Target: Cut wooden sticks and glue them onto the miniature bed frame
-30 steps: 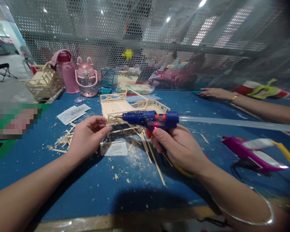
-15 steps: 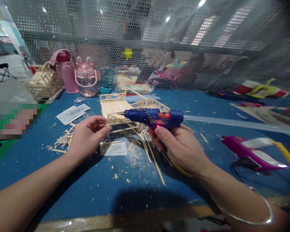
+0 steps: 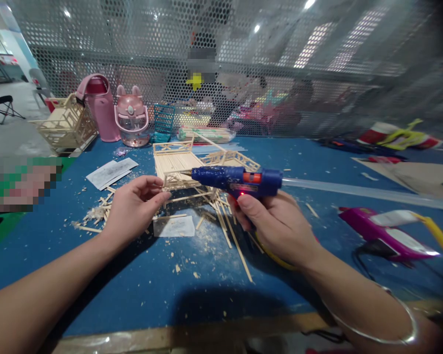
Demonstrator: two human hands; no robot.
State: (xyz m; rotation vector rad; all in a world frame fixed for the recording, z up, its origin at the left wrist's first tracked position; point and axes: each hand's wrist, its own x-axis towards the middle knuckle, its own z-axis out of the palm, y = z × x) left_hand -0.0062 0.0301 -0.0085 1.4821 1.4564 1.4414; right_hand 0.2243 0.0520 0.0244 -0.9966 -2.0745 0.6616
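Head feed only, both hands in view. I had the left hand (image 3: 131,211) pinching the near left corner of the stick model (image 3: 176,162), thumb and fingertips at the upright post. Model sat mid-table, slatted deck with railings on the near and far edges. A railed frame (image 3: 239,160) stood just right of it; I couldn't tell if the two were joined.

Right hand (image 3: 280,226) was wrapped around the handle of the blue glue gun (image 3: 217,179), red light lit. Gun was roughly level, nozzle (image 3: 187,173) pointing left across the model's near top rail. Couldn't confirm contact from this angle. A clear glue stick (image 3: 335,189) ran out the back, off to the right.

Blue table (image 3: 133,295) had wood crumbs all over. Loose sticks (image 3: 239,250) fanned toward me below the gun, and a printed slip (image 3: 175,227) lay in front of the model. I had a purple tool (image 3: 387,233) well to the right, blurred. Behind the model: a pack of sticks (image 3: 206,134), a teal rack (image 3: 164,120), a clear rabbit-eared bottle (image 3: 133,130) and a pink bottle (image 3: 103,115), along a perforated panel (image 3: 133,54).
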